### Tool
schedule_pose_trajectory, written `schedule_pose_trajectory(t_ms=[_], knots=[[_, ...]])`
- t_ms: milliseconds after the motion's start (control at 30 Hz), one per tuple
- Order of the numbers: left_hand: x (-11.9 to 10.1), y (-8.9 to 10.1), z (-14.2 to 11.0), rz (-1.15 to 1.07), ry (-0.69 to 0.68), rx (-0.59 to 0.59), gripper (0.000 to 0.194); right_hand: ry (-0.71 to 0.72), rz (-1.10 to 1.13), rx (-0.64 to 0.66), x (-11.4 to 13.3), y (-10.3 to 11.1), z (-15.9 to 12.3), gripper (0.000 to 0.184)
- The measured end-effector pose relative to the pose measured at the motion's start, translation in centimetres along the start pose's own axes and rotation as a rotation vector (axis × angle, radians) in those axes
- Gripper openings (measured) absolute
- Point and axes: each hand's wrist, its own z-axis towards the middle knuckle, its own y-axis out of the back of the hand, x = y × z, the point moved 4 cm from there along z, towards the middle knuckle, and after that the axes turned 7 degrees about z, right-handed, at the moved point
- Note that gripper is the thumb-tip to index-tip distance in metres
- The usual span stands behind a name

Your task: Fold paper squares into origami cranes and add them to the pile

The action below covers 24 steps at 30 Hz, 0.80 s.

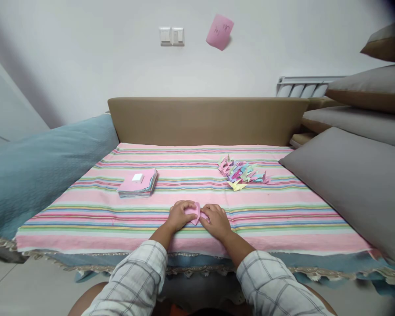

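A small piece of pink paper (195, 212), partly folded, lies between my two hands on the striped cloth. My left hand (181, 215) pinches its left side with thumb and fingers. On the other side my right hand (216, 220) grips the paper's right edge, fingertips close together. Parts of the paper are hidden under the fingers. Beyond my right hand sits a heap of folded paper cranes (242, 171) in several colours, with a yellow one (237, 186) at its near edge. To the left is a stack of coloured paper sheets (136, 186) with a small white block (137, 177) on top.
The striped cloth (85, 210) covers a sofa seat with a brown backrest (204, 123). Grey cushions (355, 180) are piled at the right, and a blue-covered armrest (52, 153) stands at the left. A pink note (220, 31) and light switches (171, 36) are on the wall.
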Motion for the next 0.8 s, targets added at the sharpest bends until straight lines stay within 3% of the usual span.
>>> schedule_pose_trajectory(t_ms=[433, 633, 800], knots=[[0.6, 0.1, -0.8, -0.07, -0.143, 0.065, 0.01, -0.006, 0.021, -0.003, -0.2, 0.0, 0.0, 0.022], [0.6, 0.2, -1.1, 0.056, -0.269, 0.123, 0.043, -0.015, 0.037, 0.018, -0.3, 0.0, 0.0, 0.025], [0.8, -0.2, -1.3, 0.104, -0.277, 0.083, 0.032, -0.012, 0.028, 0.009, -0.3, -0.1, 0.0, 0.025]])
